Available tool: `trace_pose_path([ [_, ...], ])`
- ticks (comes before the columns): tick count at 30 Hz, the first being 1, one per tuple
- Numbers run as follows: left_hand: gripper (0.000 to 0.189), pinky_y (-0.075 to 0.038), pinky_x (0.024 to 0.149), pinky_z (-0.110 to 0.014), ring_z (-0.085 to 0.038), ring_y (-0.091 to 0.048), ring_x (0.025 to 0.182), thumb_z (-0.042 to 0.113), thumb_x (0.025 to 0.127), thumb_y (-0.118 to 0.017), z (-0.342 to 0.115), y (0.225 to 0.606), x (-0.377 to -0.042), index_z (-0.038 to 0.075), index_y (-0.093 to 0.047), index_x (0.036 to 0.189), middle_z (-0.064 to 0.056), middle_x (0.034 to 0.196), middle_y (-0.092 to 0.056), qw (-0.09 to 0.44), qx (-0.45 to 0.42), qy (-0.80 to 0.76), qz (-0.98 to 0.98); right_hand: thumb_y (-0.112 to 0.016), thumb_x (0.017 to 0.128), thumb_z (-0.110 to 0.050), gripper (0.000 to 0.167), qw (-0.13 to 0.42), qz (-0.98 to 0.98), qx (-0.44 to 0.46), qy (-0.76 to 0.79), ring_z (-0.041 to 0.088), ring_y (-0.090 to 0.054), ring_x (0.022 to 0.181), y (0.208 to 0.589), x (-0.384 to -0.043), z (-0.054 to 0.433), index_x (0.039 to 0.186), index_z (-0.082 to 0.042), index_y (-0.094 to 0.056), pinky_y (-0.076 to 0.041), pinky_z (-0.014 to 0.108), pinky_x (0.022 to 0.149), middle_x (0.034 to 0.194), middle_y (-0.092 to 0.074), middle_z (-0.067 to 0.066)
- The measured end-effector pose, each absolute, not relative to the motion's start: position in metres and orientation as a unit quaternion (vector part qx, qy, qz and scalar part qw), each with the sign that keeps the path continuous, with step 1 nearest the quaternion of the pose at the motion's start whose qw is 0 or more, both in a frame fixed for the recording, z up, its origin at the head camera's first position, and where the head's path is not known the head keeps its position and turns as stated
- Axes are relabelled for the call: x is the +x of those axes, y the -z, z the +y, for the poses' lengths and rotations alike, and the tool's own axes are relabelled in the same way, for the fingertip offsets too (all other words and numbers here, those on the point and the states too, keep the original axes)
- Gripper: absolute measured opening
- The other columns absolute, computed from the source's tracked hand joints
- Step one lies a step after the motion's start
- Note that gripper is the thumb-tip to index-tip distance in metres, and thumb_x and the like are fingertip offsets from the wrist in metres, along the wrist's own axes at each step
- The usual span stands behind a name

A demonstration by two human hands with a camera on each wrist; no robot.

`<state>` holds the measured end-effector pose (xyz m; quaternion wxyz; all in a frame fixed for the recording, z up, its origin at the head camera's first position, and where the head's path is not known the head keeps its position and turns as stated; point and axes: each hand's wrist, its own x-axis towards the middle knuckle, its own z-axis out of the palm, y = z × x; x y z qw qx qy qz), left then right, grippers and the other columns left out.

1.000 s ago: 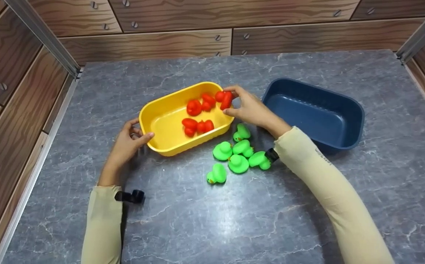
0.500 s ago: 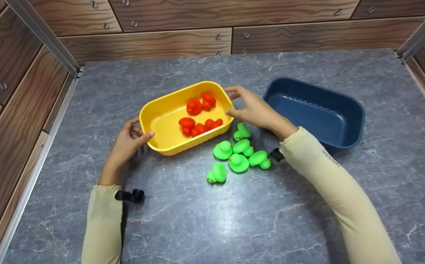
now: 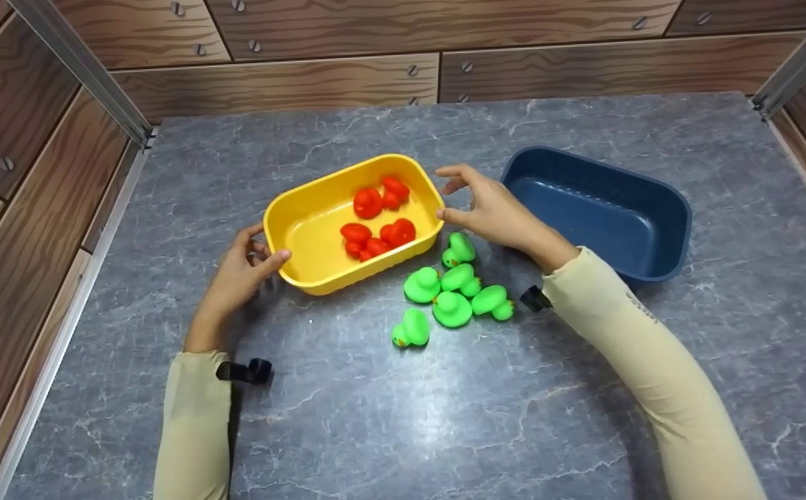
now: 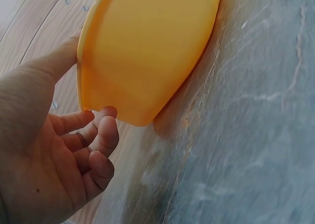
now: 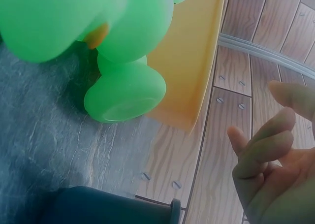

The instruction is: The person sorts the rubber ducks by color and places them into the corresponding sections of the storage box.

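Note:
My left hand (image 3: 233,278) grips the left end of a yellow plastic bin (image 3: 313,243), thumb hooked over the rim. The left wrist view shows curled fingers (image 4: 106,135) against the outside of the bin's wall (image 4: 147,61). Several red rubber ducks (image 3: 368,203) lie inside, some tipped over, toward the bin's right half. At the bin's right end hovers my right hand (image 3: 497,212), holding nothing, thumb and index finger apart, fingertips right by the rim. Behind it in the right wrist view stands the bin's outer wall (image 5: 184,71).
Several green rubber ducks (image 3: 452,310) are clustered on the grey marbled tabletop (image 3: 347,417) in front of the yellow bin, some on their sides. A dark blue bin (image 3: 587,215) stands to the right, behind my right forearm. Wood-patterned panels (image 3: 271,87) border the table.
My right hand let go of a red duck, which dropped into the yellow bin among the others, then drew back slightly to the right. My left hand stayed on the bin.

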<state>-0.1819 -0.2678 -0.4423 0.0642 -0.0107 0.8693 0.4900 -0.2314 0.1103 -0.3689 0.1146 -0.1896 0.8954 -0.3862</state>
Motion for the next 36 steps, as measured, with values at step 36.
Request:
trace_pose_path([
  [36, 0.064, -0.033, 0.087, -0.031, -0.026, -0.042, 0.111, 0.029, 0.091, -0.067, -0.259, 0.421, -0.176, 0.007, -0.039, 0.144, -0.018, 0.129, -0.05, -0.016, -0.018, -0.505, 0.863, -0.064, 0.093, -0.024, 0.059, 0.086, 0.89, -0.172, 0.412, 0.012, -0.044, 0.053, 0.357, -0.223, 0.153, 0.145, -0.017, -0.037, -0.046, 0.026, 0.055, 0.128, -0.054, 0.012],
])
